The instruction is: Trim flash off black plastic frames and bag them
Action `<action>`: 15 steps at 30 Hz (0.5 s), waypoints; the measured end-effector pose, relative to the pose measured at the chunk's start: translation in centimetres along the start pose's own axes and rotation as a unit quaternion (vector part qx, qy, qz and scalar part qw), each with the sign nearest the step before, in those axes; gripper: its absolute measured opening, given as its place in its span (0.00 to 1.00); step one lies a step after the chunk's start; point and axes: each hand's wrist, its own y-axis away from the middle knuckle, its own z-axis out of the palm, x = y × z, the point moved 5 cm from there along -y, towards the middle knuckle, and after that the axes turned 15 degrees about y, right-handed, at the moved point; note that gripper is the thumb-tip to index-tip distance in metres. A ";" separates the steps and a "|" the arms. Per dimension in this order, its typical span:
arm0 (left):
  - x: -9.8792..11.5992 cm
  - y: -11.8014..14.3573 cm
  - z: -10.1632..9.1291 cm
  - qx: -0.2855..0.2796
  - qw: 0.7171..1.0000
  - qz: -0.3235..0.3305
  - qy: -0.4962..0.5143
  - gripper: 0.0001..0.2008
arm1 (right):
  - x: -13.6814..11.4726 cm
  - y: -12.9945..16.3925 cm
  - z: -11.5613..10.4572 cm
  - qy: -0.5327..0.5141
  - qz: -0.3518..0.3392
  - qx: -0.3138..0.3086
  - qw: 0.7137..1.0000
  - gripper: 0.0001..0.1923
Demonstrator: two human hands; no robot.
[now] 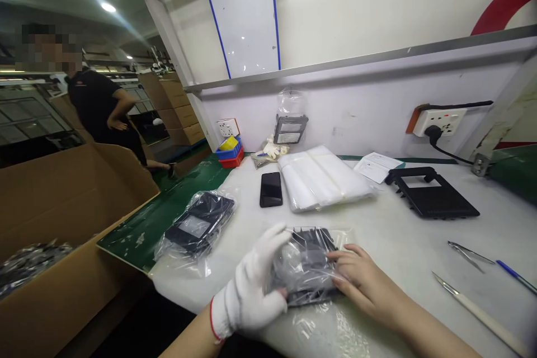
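Note:
A black plastic frame (312, 295) lies inside a clear plastic bag (302, 263) at the table's front edge. My left hand (255, 285), in a white knit glove with a red cuff, grips the bagged frame along its left side, thumb near and fingers at the far side. My bare right hand (364, 279) holds the bag's right side between thumb and fingers. Glare on the film hides part of the frame. To the left lies another bagged black frame (199, 224). An unbagged black panel (440, 193) with a rectangular opening rests at the right.
A stack of clear bags (323, 176) lies behind my hands, beside a black phone (271, 189). Tweezers (470, 254), a white-handled knife (474, 310) and a blue pen (516, 276) are at right. A cardboard box (75, 196) stands left; a person (100, 103) stands beyond it.

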 end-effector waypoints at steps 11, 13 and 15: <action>-3.8 1.3 3.6 -0.086 0.983 0.061 -0.148 0.18 | 1.5 -0.4 -0.7 -0.179 0.113 0.027 0.977 0.27; -4.6 1.9 2.9 -0.061 0.988 0.049 -0.134 0.18 | 1.5 0.6 -1.7 -0.124 0.094 0.058 0.986 0.42; -5.1 1.7 2.3 -0.057 0.989 0.038 -0.129 0.19 | 0.8 1.2 -1.7 0.011 0.025 0.089 0.996 0.44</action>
